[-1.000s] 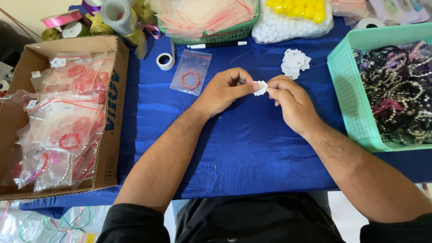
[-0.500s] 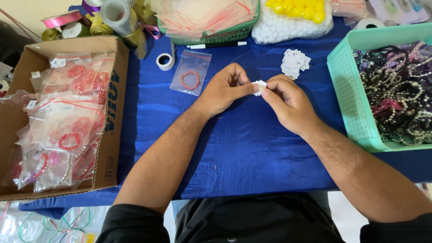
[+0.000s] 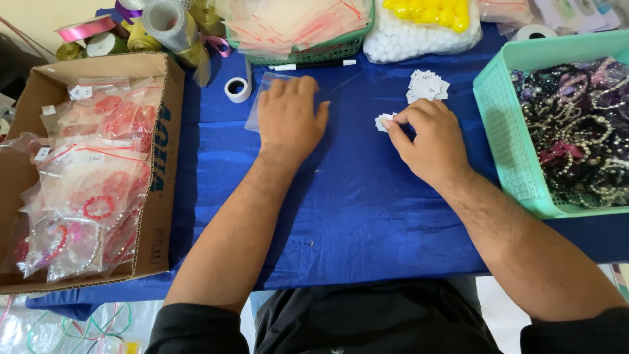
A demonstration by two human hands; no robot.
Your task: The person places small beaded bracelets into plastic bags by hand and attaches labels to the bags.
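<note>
The left hand point(image 3: 289, 118) lies flat over a clear bag point(image 3: 262, 98); the right hand point(image 3: 429, 137) pinches seemingly paper tags point(image 3: 383, 122).

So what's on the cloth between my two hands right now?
Nothing: in the head view only bare blue cloth lies between the left hand on the clear bag and the right hand.

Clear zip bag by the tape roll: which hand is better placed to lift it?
Left. The left hand lies flat on the clear zip bag; the right hand is apart, pinching small white paper tags.
</note>
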